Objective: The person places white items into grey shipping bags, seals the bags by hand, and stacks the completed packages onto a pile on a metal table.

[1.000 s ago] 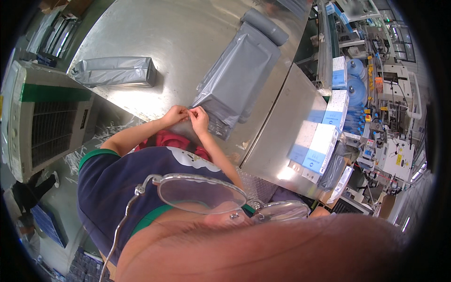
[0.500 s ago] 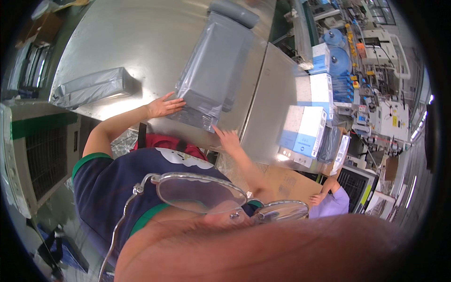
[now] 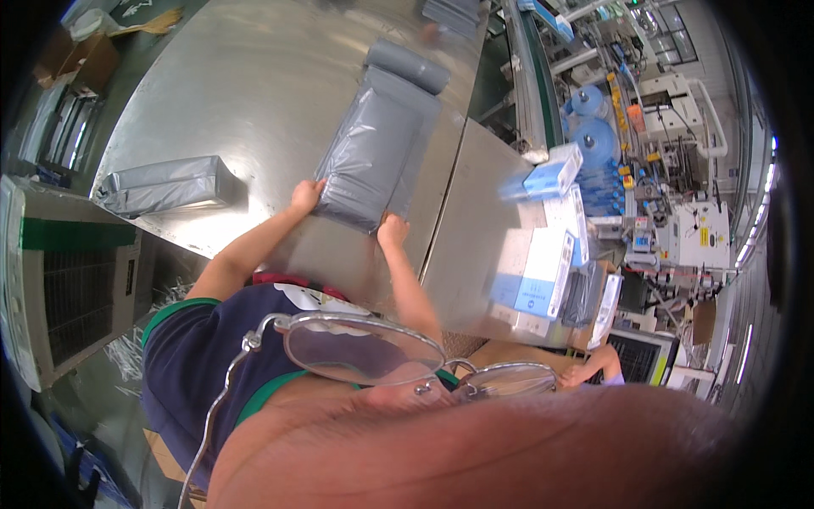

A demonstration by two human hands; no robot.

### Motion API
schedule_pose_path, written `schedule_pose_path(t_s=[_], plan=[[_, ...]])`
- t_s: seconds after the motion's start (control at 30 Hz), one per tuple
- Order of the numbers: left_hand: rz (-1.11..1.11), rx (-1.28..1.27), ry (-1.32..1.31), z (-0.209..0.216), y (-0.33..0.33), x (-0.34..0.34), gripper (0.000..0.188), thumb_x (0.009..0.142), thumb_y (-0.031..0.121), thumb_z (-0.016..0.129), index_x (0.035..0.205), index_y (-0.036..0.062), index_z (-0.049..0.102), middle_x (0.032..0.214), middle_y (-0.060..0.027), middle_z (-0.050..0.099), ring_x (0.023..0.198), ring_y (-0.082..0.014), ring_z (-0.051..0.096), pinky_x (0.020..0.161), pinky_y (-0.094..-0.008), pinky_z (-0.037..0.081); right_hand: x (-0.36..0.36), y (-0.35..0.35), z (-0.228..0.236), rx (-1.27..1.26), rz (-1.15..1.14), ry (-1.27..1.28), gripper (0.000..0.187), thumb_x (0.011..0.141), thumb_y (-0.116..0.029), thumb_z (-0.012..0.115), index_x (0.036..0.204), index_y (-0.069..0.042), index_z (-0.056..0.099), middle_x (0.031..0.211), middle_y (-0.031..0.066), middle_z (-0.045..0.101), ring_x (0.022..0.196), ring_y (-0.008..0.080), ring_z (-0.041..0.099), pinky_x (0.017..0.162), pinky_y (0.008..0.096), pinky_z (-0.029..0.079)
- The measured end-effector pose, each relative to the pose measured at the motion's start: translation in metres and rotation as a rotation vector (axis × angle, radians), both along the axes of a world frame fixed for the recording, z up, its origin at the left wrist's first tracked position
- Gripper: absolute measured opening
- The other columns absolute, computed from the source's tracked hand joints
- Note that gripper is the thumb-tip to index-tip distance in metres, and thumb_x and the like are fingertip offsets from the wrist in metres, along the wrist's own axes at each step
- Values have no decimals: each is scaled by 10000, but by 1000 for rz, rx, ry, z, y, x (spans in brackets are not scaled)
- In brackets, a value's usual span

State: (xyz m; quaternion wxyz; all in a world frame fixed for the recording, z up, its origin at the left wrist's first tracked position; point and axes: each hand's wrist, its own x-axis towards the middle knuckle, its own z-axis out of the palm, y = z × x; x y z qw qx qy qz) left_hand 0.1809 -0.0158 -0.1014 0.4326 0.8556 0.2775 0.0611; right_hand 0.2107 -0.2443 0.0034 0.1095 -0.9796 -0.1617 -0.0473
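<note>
A grey plastic bag (image 3: 373, 140) lies lengthwise on the metal table (image 3: 246, 93), with a grey roll (image 3: 409, 66) at its far end. My left hand (image 3: 307, 196) is closed on the bag's near left corner. At the near right corner, my right hand (image 3: 393, 231) pinches the bag's edge, fingers curled in. The plastic is creased and shiny between the two hands. To the left, apart from my hands, a box-shaped package wrapped in grey plastic (image 3: 170, 185) rests by the table's edge.
Blue and white boxes (image 3: 543, 270) stand on the right-hand table, beyond a seam. Another person's hand (image 3: 591, 366) is at the lower right. A green-edged conveyor (image 3: 538, 81) and machinery lie beyond. More grey plastic (image 3: 454, 15) sits at the far edge.
Both hands have gone from spread fingers to closed grips on the bag's near corners. The bag's near end looks flatter. On the right, a blue and white box has shifted and tilted.
</note>
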Motion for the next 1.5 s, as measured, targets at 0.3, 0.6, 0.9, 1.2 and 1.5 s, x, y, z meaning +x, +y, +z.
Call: schedule_pose_path(t_s=[0.3,0.6,0.9,1.2,1.5], plan=[[-331,-435,164,124,20,-3,908,549,414,657,1246,65,190,1093,-192,386,1001,-323,401,851,-374,316,-29,0,45,203,373,289,651,621,-114,560,1173,71,268,1170,261,332,1061,336,377,858,357,335],[-688,653,402,244,113,-205,970,469,226,691,1261,84,150,1118,-147,360,1058,-255,357,875,-434,274,-22,77,69,534,895,466,1000,528,-206,730,1261,-51,68,1228,175,301,1145,286,287,930,357,247],[-487,1118,461,239,159,-255,888,460,368,665,1204,46,301,1294,-132,178,1228,-257,88,933,-565,26,-118,212,54,410,928,599,993,517,-284,723,1243,-12,103,1193,204,287,1068,346,347,866,374,328],[-491,810,502,242,249,-207,520,516,58,614,993,3,412,1333,-136,59,1230,-288,84,938,-496,148,0,9,30,798,176,347,515,693,-27,573,1164,-65,368,937,89,523,779,132,510,698,248,424],[-441,1100,289,172,373,-62,460,645,-48,439,1087,48,352,1346,-21,65,1230,-256,96,859,-569,230,-9,-226,66,327,-502,-146,520,642,-82,604,1125,-76,409,948,128,519,868,244,501,758,320,400]])
